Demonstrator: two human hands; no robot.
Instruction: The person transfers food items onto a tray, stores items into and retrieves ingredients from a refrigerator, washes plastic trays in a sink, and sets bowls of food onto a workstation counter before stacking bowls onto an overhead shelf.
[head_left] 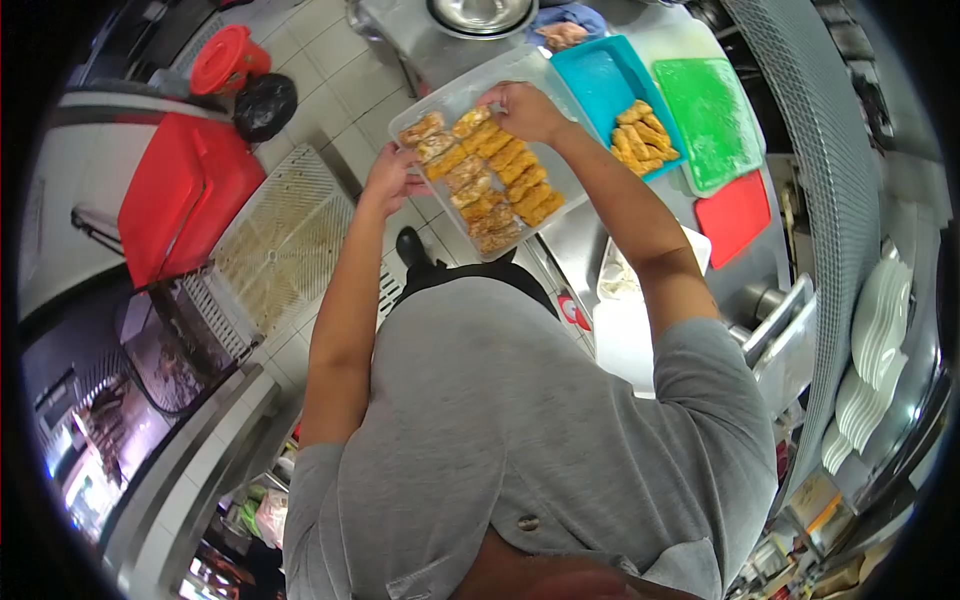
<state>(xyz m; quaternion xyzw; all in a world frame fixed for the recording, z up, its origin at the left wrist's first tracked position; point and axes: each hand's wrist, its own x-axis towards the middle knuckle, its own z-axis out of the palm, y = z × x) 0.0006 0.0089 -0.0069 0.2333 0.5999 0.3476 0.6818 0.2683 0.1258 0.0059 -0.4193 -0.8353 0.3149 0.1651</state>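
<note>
A translucent white tray [553, 133] holds several golden-brown coated food pieces [480, 175] laid in rows, with bare tray to their right. My left hand [393, 180] is at the tray's left edge, its fingers partly apart against the rim and wall. At the upper middle of the tray, my right hand [517, 108] has its fingers closed around a food piece or the spot beside it; the fingertips are too small to make out. A blue tray [585, 75] on the right holds more golden pieces [642, 138].
A green board [708, 125] and a red board [735, 220] lie on the steel counter at the right. Metal bowls [482, 14] stand at the top. On the left are a red bin [180, 200], a red bucket [225, 62] and a perforated crate [272, 255].
</note>
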